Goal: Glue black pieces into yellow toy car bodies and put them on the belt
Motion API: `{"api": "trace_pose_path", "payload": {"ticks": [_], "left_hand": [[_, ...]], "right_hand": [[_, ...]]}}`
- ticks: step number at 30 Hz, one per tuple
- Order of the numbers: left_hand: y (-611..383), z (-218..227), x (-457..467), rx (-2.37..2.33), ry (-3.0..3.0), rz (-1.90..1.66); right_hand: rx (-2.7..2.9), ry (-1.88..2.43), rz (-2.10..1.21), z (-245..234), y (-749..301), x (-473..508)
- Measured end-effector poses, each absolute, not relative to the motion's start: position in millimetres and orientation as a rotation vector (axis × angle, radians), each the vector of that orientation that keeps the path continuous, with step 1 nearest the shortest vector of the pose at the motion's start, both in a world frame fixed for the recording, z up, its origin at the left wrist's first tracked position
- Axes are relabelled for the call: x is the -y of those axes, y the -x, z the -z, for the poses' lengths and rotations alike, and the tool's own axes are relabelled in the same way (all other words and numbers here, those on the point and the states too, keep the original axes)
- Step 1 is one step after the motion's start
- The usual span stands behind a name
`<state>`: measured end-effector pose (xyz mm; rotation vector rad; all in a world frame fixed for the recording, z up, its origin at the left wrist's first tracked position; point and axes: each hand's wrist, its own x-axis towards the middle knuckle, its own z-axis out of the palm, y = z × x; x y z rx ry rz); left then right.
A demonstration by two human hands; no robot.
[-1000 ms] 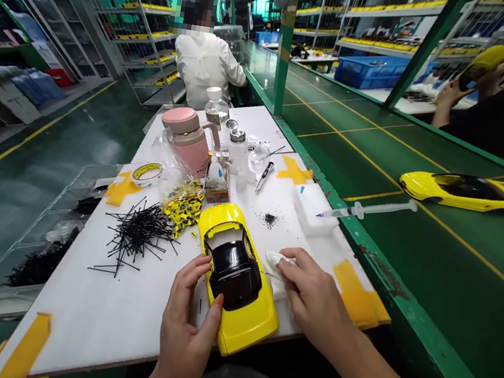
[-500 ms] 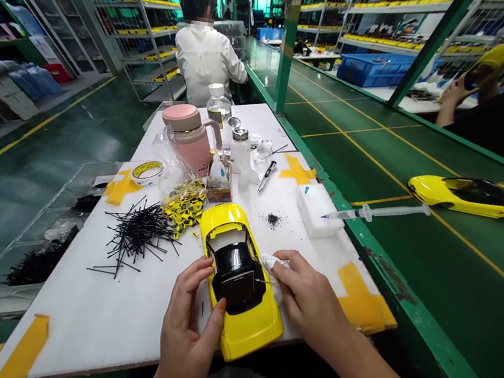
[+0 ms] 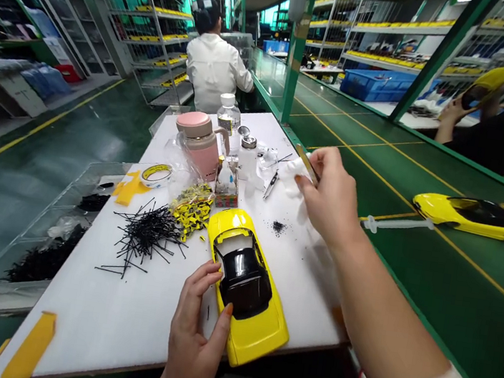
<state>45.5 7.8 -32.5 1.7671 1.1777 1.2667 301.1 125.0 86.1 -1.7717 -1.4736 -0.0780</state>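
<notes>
A yellow model car body (image 3: 259, 329) with a black roof and dark rear window lies on the white tabletop (image 3: 85, 322). My left hand (image 3: 199, 320) grips its left side, fingertips by the side window and thumb near the rear deck. To the right and beyond the car, my right hand (image 3: 330, 191) is raised, its fingers closed round a thin metal tool, apparently tweezers (image 3: 306, 161). Crumpled white tissue (image 3: 289, 174) shows just past those fingers; whether they hold it I cannot tell. A small heap of black bits (image 3: 278, 227) lies beyond the car's right side.
Black thin sticks (image 3: 148, 230) and yellow-black pieces (image 3: 194, 215) lie left of the car. Behind stand a pink mug (image 3: 201, 150), a tape roll (image 3: 156, 175), bottles and a craft knife (image 3: 271, 185). A syringe (image 3: 398, 224) juts over the green conveyor (image 3: 435, 260), where another car body (image 3: 479, 217) rests.
My right hand has lifted off the car's rear window and moved forward and away with the tool. My left hand keeps its hold on the car.
</notes>
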Motion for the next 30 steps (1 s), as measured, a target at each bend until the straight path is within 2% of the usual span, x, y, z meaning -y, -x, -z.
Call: {"api": "trace_pose_path", "payload": {"ticks": [4, 6, 8, 16, 18, 23, 30], "left_hand": [[-44, 32, -8, -1.166, -1.797, -1.285], [-44, 32, -8, -1.155, -1.807, -1.294], [-44, 33, -8, -1.141, -1.808, -1.303], [-47, 37, -10, -1.105, -1.695, -1.38], [-47, 38, -11, -1.098, -1.662, -1.418], [-46, 40, -17, -1.076, -1.467, -1.557], [-46, 36, -20, -1.085, -1.294, -1.566]], "right_hand": [[1.523, 1.921, 0.021, -87, -303, -172], [1.496, 1.866, 0.085, -85, -304, -170], [1.478, 1.772, 0.009, -82, -303, -153], [1.641, 1.53, -1.192, -34, -271, -64], [1.59, 1.453, -1.35, -18, -261, -57], [1.479, 1.389, -1.333, -16, -248, -43], [1.419, 1.589, -1.276, -90, -330, 59]]}}
